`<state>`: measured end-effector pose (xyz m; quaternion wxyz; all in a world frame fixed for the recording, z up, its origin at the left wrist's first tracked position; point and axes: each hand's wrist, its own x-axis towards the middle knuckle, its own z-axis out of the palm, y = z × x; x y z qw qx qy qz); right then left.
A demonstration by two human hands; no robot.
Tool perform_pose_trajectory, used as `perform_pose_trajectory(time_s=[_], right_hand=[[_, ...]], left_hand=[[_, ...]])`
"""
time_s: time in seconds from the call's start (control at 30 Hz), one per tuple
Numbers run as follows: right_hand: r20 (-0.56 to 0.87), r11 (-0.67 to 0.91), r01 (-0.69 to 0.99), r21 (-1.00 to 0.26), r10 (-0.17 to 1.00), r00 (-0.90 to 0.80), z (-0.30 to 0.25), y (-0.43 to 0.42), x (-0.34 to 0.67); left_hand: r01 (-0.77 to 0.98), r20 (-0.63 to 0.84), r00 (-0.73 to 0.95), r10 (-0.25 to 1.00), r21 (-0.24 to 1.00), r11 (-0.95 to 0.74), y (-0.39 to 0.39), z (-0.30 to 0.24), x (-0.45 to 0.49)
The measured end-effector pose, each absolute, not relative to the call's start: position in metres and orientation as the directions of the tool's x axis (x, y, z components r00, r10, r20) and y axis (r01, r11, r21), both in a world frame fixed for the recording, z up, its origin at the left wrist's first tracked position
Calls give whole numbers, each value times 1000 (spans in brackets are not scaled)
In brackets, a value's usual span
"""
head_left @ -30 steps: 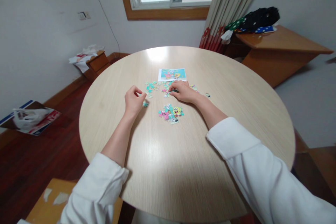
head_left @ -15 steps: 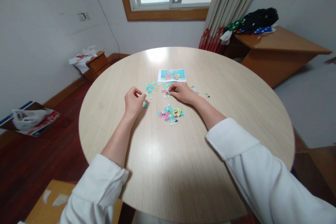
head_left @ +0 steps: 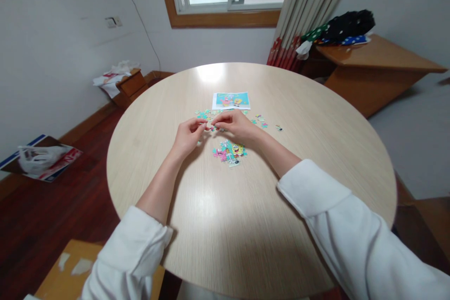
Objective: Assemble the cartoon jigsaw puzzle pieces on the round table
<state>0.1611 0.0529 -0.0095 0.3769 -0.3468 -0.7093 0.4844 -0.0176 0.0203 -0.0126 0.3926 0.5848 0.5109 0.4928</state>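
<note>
Over the table, my left hand (head_left: 190,138) and my right hand (head_left: 237,125) meet almost fingertip to fingertip, both in a pinch. A small puzzle piece (head_left: 212,128) with some pink on it shows between their fingertips; its outline is partly hidden. Just nearer to me lies a partly joined cartoon puzzle (head_left: 229,152), with a pink figure, a tall pale figure and a yellow square figure. Loose teal puzzle pieces (head_left: 203,115) lie behind my hands, some covered by my fingers. The printed reference picture (head_left: 232,100) is flat behind them.
More loose pieces (head_left: 262,121) lie right of my right hand, and one stray piece (head_left: 279,128) sits farther right. The round wooden table (head_left: 218,225) fills the middle. A wooden desk (head_left: 379,54) with clothes stands at the right, and a small box (head_left: 131,83) at the left.
My hands have come together: the left moved right, and the right moved slightly left from the loose pieces. A small piece now shows between their fingertips. The joined puzzle has stayed put.
</note>
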Motion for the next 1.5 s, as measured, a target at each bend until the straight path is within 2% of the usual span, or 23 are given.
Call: perform_pose_trajectory(time_s=[0.27, 0.43, 0.53, 0.73, 0.93, 1.13, 1.5], right_hand=[[158, 172, -8, -985, 883, -443, -16, 50, 161], [101, 107, -8, -994, 907, -408, -17, 50, 161], [108, 104, -32, -994, 906, -410, -17, 50, 160], [149, 144, -46, -988, 877, -456, -16, 49, 160], [175, 162, -67, -985, 881, -439, -19, 53, 161], [138, 98, -116, -988, 902, -408, -18, 54, 162], [53, 13, -99, -995, 907, -417, -15, 48, 161]], left_hand=[[158, 141, 83, 987, 976, -152, 17, -14, -17], [139, 118, 68, 991, 982, -127, 15, -12, -17], [129, 98, 54, 994, 986, -104, 14, -10, -17], [80, 98, 128, 987, 991, -109, 11, -7, -15], [105, 100, 120, 988, 988, -113, 11, -6, -15], [127, 101, 108, 989, 985, -115, 12, -7, -15], [126, 94, 127, 987, 986, -110, 12, -7, -16]])
